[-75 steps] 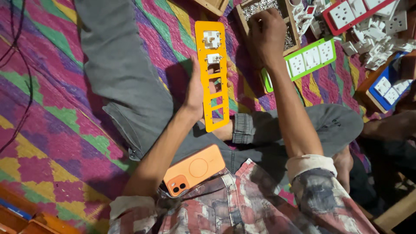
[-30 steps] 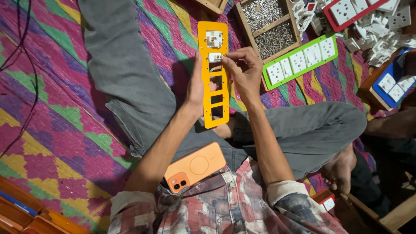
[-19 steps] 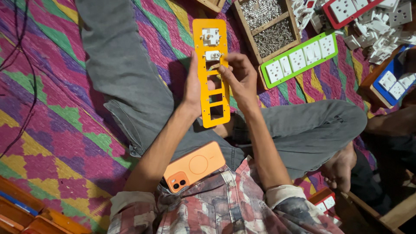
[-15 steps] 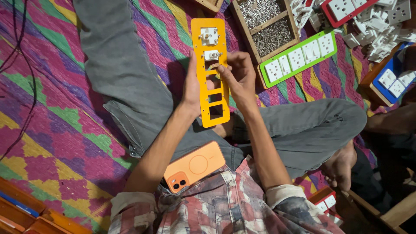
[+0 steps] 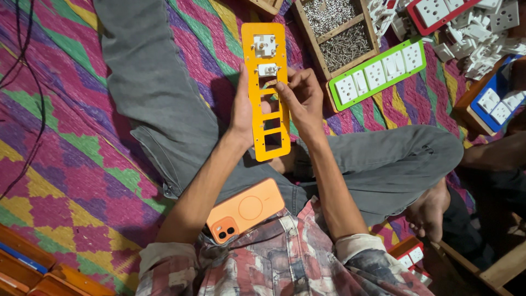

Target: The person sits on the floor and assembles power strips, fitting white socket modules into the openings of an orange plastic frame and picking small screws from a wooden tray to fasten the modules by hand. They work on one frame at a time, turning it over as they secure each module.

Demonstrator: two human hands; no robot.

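fingers [image 5: 289, 86] of right hand [image 5: 304, 101] pinched at orange frame [image 5: 267, 118], back from screw tray [image 5: 339, 30] | left hand [image 5: 241, 112] grips frame edge | third slot now being filled

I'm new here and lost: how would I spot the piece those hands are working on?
Find the grey trousers on the zigzag blanket. Between both hands stands a long orange plate with a row of square holes. Unlike the green plate nearby, only its top two holes are filled.
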